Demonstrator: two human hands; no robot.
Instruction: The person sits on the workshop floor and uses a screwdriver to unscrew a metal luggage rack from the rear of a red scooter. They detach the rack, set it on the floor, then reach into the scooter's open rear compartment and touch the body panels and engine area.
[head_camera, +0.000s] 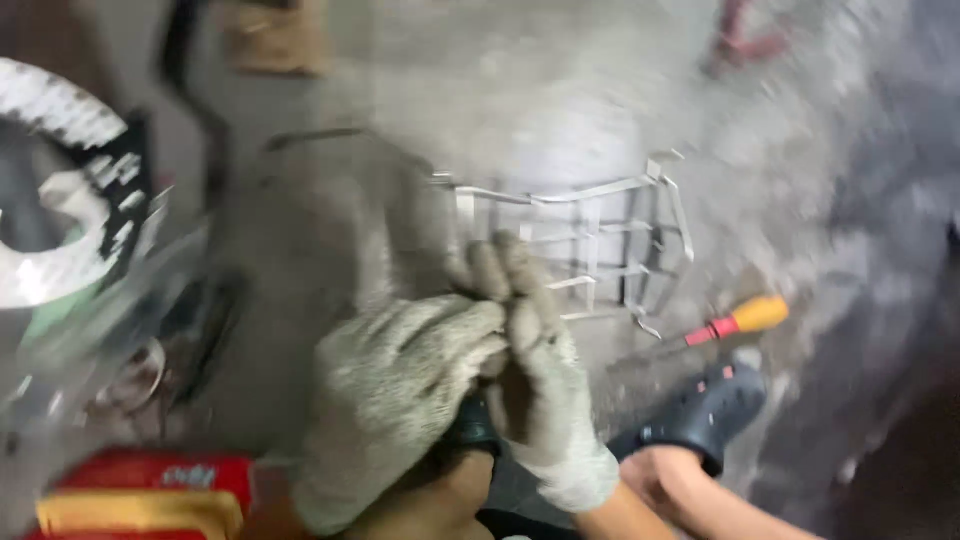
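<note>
Gloved hands, left and right, pressed together (blurred); grip perhaps empty, can't tell.

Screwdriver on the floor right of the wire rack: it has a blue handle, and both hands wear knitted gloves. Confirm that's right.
Not quite. The head view shows the screwdriver with an orange and red handle, not a blue one. It does lie on the floor right of the wire rack, and the left hand and right hand both wear knitted gloves.
</note>
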